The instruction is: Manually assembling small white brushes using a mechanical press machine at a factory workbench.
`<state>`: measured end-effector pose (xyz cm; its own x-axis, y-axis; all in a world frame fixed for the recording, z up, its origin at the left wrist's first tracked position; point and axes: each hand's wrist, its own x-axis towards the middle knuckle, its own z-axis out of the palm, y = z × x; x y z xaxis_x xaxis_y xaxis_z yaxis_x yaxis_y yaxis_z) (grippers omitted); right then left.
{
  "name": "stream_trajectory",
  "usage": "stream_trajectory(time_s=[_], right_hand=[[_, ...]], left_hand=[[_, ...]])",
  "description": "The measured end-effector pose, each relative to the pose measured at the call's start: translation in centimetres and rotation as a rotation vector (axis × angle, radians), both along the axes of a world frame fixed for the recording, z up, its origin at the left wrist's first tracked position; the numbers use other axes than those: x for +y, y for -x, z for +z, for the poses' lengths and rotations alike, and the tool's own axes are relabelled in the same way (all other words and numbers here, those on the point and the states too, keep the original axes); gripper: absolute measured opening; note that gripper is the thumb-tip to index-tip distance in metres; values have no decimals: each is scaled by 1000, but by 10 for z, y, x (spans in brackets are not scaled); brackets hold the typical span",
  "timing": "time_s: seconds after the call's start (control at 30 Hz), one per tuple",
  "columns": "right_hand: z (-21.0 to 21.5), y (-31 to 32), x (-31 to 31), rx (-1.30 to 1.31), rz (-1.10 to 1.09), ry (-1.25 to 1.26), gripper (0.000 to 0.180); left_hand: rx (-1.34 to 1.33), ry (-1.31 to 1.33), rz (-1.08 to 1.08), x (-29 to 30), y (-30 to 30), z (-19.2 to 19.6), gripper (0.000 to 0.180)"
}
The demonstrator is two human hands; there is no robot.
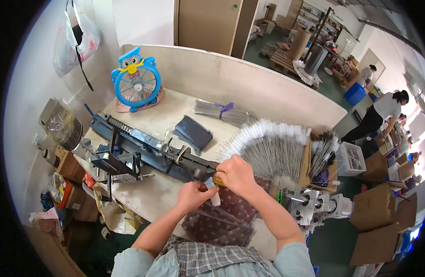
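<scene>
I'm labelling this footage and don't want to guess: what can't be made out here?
- Head view: what, if anything, lies inside the right hand; the hand itself hides it.
- Head view: the full shape of the white piece; the left hand covers part.
- Head view: what the far co-worker handles; too small to tell.

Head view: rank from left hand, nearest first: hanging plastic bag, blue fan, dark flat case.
From the left hand:
1. Dark flat case: on the tabletop, ahead.
2. Blue fan: farther back on the tabletop, ahead-left.
3. Hanging plastic bag: against the left wall, upper left.
</scene>
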<state>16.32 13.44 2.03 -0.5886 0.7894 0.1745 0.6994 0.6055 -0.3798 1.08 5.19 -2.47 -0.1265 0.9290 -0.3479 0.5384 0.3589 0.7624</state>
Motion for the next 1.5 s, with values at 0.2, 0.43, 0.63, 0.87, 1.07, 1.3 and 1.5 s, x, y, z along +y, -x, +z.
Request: stream_trajectory(time_s=[0.2, 0.43, 0.63, 0.87, 1.07, 1.3, 1.5], right_hand=[[10, -24, -18, 293, -7, -216, 10], [-37, -42, -45, 243, 72, -148, 16], [-81, -20, -23, 201, 72, -93, 14], [-60, -41, -29, 155, 68, 43, 16], [-57, -36, -33, 64, 88, 65, 16], [-26, -43, -45, 20, 83, 121, 17], [1, -58, -34, 264, 79, 41, 17]], left_hand=[[-629, -195, 104, -2, -22, -21, 38], [-651, -253, 170, 1, -31, -31, 9], [-142, -144, -29, 0, -2, -26, 28], [-879, -185, 754, -57, 118, -70, 28], [-1057, -157, 999, -65, 148, -61, 25], [-1100, -264, 1042, -62, 145, -82, 11], [-1111, -123, 509, -46, 11, -27, 11]])
